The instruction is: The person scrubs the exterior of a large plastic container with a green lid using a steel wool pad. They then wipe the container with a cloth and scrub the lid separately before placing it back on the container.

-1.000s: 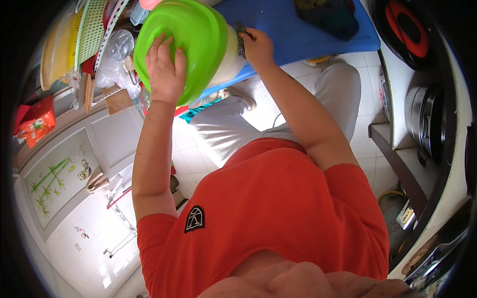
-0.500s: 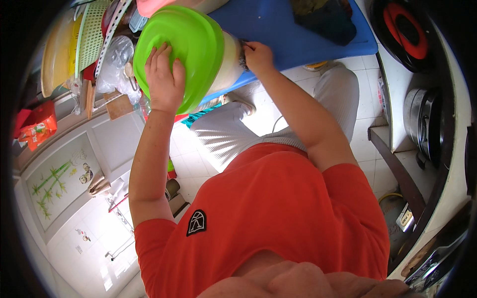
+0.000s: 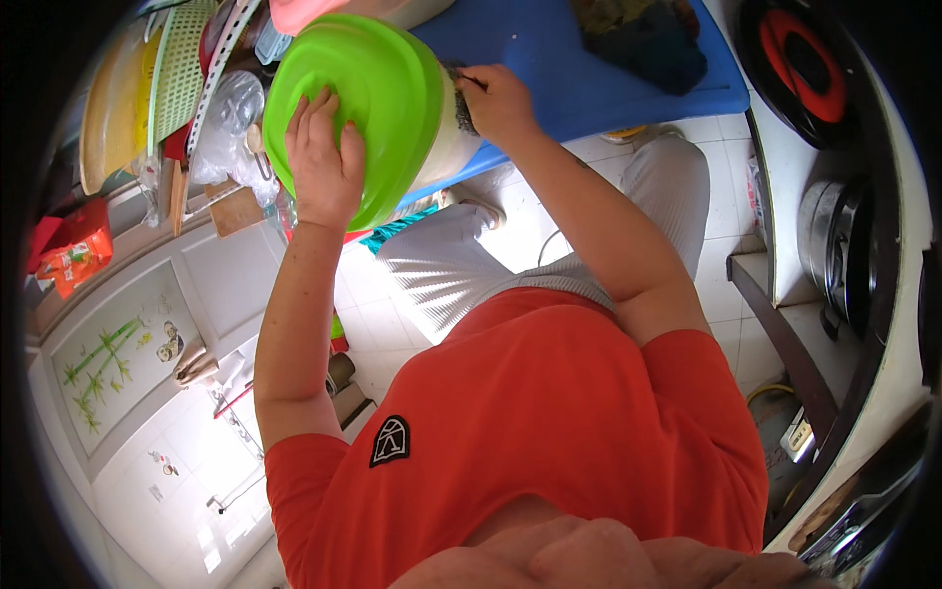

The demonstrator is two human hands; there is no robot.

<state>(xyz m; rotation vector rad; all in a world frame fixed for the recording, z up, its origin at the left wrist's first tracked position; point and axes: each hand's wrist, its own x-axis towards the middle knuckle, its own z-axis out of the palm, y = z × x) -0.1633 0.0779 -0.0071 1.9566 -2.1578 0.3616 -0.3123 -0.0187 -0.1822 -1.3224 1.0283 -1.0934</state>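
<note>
A pale tub (image 3: 444, 152) with a large bright green lid (image 3: 392, 108) is tipped so that the lid faces left. My left hand (image 3: 326, 162) lies on the lid with its fingers stretched out, steadying it. On the tub's right side, my right hand (image 3: 498, 103) is closed around a dark grey, bristly scrubber (image 3: 462, 110). The scrubber rests against the tub's wall; part of it is hidden by my fingers and the tub.
A blue table (image 3: 549, 69) lies under the tub, with a dark cloth-like heap (image 3: 648, 44) at its far right. Plastic baskets (image 3: 182, 79) and clear bags (image 3: 234, 123) crowd the left. A black pan with a red ring (image 3: 800, 69) stands far right.
My right hand has moved slightly left and up along the tub's side with the scrubber. The left hand and the green lid stay almost in place.
</note>
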